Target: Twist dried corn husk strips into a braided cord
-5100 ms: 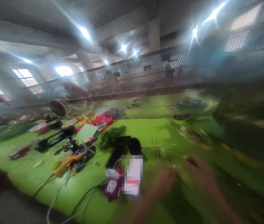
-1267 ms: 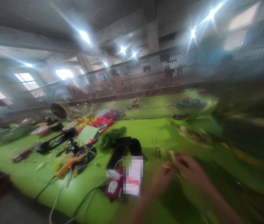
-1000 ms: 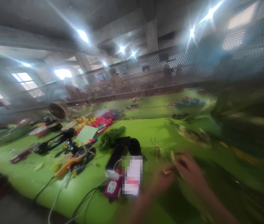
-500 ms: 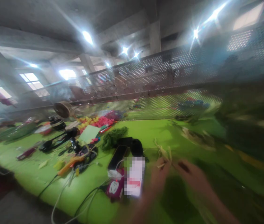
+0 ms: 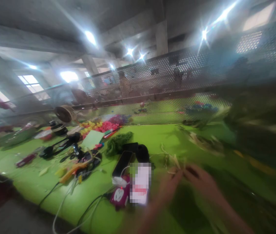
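Pale strip [image 5: 176, 160], below and right of the frame's centre, is pinched in the left hand [image 5: 173, 179], the right hand's [image 5: 199, 176] grip too blurred to tell, handling seemingly unfinished, loose strips [image 5: 204, 142] untouched mid-right.

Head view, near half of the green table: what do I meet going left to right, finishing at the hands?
Dark red item → orange corded tool → purple box with a white panel → pale rectangular item → left hand → right hand.
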A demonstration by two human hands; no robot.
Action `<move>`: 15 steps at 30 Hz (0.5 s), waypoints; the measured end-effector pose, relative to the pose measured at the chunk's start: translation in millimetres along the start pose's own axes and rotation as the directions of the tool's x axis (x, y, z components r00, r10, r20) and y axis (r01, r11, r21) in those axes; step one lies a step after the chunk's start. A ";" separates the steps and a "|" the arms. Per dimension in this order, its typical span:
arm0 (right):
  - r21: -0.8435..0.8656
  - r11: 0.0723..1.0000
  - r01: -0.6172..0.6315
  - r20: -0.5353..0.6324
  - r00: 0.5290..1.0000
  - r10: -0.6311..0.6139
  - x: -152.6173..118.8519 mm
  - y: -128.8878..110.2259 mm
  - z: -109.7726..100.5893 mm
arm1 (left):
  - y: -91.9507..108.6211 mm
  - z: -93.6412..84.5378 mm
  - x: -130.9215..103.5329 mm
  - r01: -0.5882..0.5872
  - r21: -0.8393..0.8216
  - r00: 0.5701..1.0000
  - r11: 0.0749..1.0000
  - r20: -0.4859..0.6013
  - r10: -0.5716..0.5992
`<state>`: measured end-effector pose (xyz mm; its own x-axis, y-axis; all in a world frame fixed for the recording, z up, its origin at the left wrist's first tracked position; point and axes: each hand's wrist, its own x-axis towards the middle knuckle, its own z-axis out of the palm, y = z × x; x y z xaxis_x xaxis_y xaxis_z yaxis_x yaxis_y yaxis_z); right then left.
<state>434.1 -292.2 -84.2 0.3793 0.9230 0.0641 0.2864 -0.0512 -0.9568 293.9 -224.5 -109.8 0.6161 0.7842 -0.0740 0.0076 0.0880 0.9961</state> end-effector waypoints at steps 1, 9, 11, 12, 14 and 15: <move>-0.010 1.000 -0.012 -0.027 1.000 0.012 -0.7 -1.3 0.6 | -0.4 1.2 0.1 -0.007 0.028 1.000 1.000 0.006 0.007; -0.037 0.999 -0.031 -0.140 0.990 0.026 -4.1 6.1 6.1 | 8.2 6.2 -2.1 -0.053 0.048 0.999 0.997 -0.001 0.053; -0.049 0.998 -0.039 -0.153 0.988 0.031 -3.1 9.5 5.5 | 10.2 7.2 -2.7 -0.050 0.059 0.999 0.997 0.020 0.049; -0.053 0.997 -0.049 -0.155 0.987 0.040 -2.7 9.9 4.8 | 10.8 7.6 -3.0 -0.042 0.074 0.999 0.996 0.025 0.040; -0.063 0.996 -0.063 -0.156 0.986 0.053 -2.3 7.6 2.9 | 11.3 7.9 -3.6 -0.027 0.102 0.999 0.994 0.024 0.025; -0.065 0.996 -0.069 -0.151 0.987 0.058 -2.3 5.3 1.8 | 11.5 7.8 -3.8 -0.029 0.102 0.999 0.994 0.023 0.027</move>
<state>433.1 -294.0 -89.9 0.5238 0.8504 0.0503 0.3161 -0.1392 -0.9384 297.7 -231.3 -97.7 0.6341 0.7719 -0.0460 0.0700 0.0020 0.9975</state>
